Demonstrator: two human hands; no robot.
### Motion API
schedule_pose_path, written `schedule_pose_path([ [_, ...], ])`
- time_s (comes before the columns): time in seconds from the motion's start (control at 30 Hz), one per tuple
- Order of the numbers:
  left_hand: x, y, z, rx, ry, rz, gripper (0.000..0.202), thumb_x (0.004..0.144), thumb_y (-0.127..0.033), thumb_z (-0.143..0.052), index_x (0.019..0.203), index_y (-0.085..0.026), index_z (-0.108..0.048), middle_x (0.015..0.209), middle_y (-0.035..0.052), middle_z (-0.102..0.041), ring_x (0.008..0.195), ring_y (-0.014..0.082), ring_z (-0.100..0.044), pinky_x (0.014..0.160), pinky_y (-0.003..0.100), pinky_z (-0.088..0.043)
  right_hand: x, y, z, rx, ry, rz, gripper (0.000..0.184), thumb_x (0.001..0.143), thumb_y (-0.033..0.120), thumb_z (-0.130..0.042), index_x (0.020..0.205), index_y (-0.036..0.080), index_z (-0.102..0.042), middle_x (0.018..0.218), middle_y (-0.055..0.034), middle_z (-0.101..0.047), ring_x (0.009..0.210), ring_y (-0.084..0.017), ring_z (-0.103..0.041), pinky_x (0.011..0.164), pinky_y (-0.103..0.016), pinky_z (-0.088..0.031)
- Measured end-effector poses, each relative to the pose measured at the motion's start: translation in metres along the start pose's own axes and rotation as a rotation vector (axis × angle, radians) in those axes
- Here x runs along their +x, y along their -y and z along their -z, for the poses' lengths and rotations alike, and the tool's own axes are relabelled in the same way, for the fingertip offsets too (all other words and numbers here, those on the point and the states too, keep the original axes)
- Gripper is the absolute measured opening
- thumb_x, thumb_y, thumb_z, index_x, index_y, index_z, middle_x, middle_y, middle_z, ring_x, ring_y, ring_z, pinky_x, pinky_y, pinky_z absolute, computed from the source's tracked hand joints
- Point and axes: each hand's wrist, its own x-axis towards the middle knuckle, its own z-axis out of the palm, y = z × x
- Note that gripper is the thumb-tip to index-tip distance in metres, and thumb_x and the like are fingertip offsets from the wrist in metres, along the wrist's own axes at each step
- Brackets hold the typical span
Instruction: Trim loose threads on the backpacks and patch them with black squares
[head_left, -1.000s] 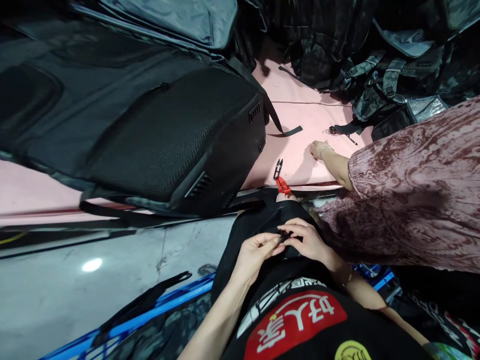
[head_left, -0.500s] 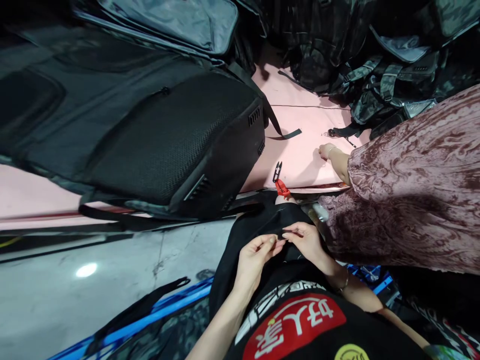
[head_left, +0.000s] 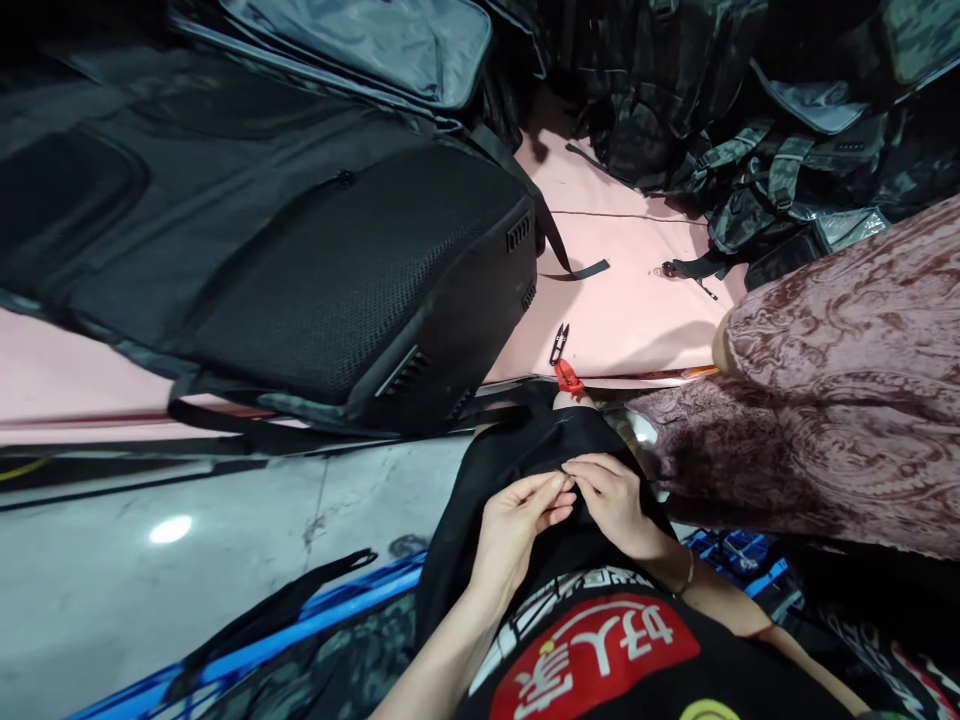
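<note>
My left hand [head_left: 523,515] and my right hand [head_left: 611,500] meet over my lap, in front of the dark apron or trousers. Thumb and fingers are pinched on both, with the fingertips touching or nearly so. Whatever sits between them is too small and dark to name. Beyond the hands, a pair of black thread snips [head_left: 559,345] lies on the pink tabletop [head_left: 637,300] near its front edge. A red strip of cloth [head_left: 568,378] is at the handle end of the snips.
A large black backpack [head_left: 352,270] lies across the table at left, its strap [head_left: 555,245] trailing. More camouflage bags [head_left: 787,160] are heaped at the back right. A person in patterned pink clothing [head_left: 847,370] stands close at right. Blue rails [head_left: 315,625] run behind me at left.
My two hands have come closer together, fingertips now meeting. The other person's hand, earlier resting on the table, has drawn back out of sight. The view has shifted slightly.
</note>
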Motion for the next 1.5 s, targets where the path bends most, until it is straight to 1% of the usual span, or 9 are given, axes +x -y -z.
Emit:
schedule_pose_path([
  [0.47, 0.001, 0.002, 0.001, -0.033, 0.018, 0.019, 0.031, 0.057, -0.03, -0.078, 0.078, -0.01, -0.069, 0.072, 0.0063, -0.068, 0.066, 0.0134, -0.063, 0.065, 0.023, -0.053, -0.001, -0.002, 0.001, 0.018, -0.001, 0.065, 0.025, 0.086, 0.013, -0.046, 0.094, 0.021, -0.068, 0.086, -0.0048, -0.067, 0.08, -0.012, -0.062, 0.074, -0.025, -0.055],
  [0.67, 0.001, 0.001, 0.0, -0.043, 0.028, -0.007, 0.024, 0.057, -0.028, -0.077, 0.07, -0.012, -0.065, 0.066, 0.0034, -0.066, 0.063, 0.0125, -0.061, 0.063, 0.023, -0.052, -0.004, -0.005, -0.001, 0.053, -0.015, 0.093, 0.025, 0.084, 0.011, -0.048, 0.091, 0.021, -0.069, 0.085, -0.0049, -0.067, 0.08, -0.013, -0.063, 0.074, -0.026, -0.054],
  [0.8, 0.0, -0.001, -0.001, -0.002, 0.018, -0.06, 0.02, 0.059, -0.028, -0.074, 0.065, -0.013, -0.062, 0.064, 0.0011, -0.063, 0.059, 0.0105, -0.059, 0.059, 0.021, -0.051, 0.0, -0.001, 0.004, 0.26, 0.081, -0.109, 0.021, 0.08, 0.011, -0.051, 0.091, 0.019, -0.067, 0.089, -0.0058, -0.066, 0.084, -0.013, -0.062, 0.077, -0.026, -0.053],
  [0.93, -0.002, -0.003, -0.001, 0.052, 0.012, -0.113, 0.02, 0.059, -0.029, -0.073, 0.065, -0.013, -0.062, 0.065, 0.0012, -0.063, 0.059, 0.0111, -0.059, 0.06, 0.022, -0.05, 0.007, -0.003, 0.015, 0.657, 0.311, -0.412, 0.031, 0.076, 0.021, -0.06, 0.107, 0.02, -0.061, 0.106, -0.007, -0.061, 0.093, -0.014, -0.059, 0.08, -0.027, -0.051],
  [1.03, -0.003, -0.005, -0.002, 0.08, 0.027, -0.143, 0.02, 0.059, -0.029, -0.073, 0.064, -0.013, -0.061, 0.063, 0.0006, -0.062, 0.058, 0.0112, -0.058, 0.06, 0.022, -0.049, 0.008, -0.012, 0.019, 0.882, 0.444, -0.508, 0.045, 0.074, 0.028, -0.065, 0.118, 0.019, -0.054, 0.09, -0.0033, -0.064, 0.078, -0.011, -0.06, 0.076, -0.026, -0.05],
  [1.1, -0.004, -0.005, -0.002, 0.085, 0.039, -0.147, 0.02, 0.059, -0.028, -0.073, 0.064, -0.013, -0.061, 0.062, 0.0005, -0.062, 0.057, 0.0109, -0.057, 0.059, 0.022, -0.049, 0.008, -0.016, 0.017, 0.941, 0.442, -0.53, 0.049, 0.072, 0.029, -0.068, 0.117, 0.019, -0.055, 0.081, -0.0004, -0.062, 0.07, -0.009, -0.057, 0.072, -0.024, -0.05],
  [1.23, -0.002, -0.002, 0.0, 0.007, 0.102, -0.072, 0.018, 0.06, -0.026, -0.073, 0.064, -0.014, -0.06, 0.064, 0.0003, -0.063, 0.058, 0.0101, -0.057, 0.06, 0.021, -0.049, 0.008, -0.017, 0.012, 1.024, 0.365, -0.551, 0.052, 0.071, 0.035, -0.068, 0.118, 0.022, -0.053, 0.097, -0.0027, -0.061, 0.069, -0.007, -0.055, 0.066, -0.02, -0.049],
  [1.37, 0.002, 0.002, 0.002, -0.12, 0.203, 0.034, 0.017, 0.061, -0.023, -0.073, 0.063, -0.015, -0.059, 0.062, -0.0004, -0.06, 0.061, 0.0094, -0.056, 0.059, 0.019, -0.049, 0.014, -0.012, 0.013, 1.108, 0.438, -0.586, 0.056, 0.071, 0.038, -0.068, 0.122, 0.022, -0.05, 0.108, -0.0059, -0.06, 0.063, -0.006, -0.055, 0.058, -0.018, -0.047],
  [1.5, 0.004, 0.003, 0.002, -0.138, 0.221, 0.112, 0.016, 0.061, -0.02, -0.074, 0.065, -0.014, -0.059, 0.064, 0.0001, -0.06, 0.058, 0.0073, -0.054, 0.058, 0.017, -0.049, 0.018, -0.009, 0.015, 1.14, 0.415, -0.643, 0.047, 0.068, 0.034, -0.071, 0.11, 0.018, -0.059, 0.104, -0.007, -0.063, 0.058, -0.005, -0.054, 0.056, -0.017, -0.046],
])
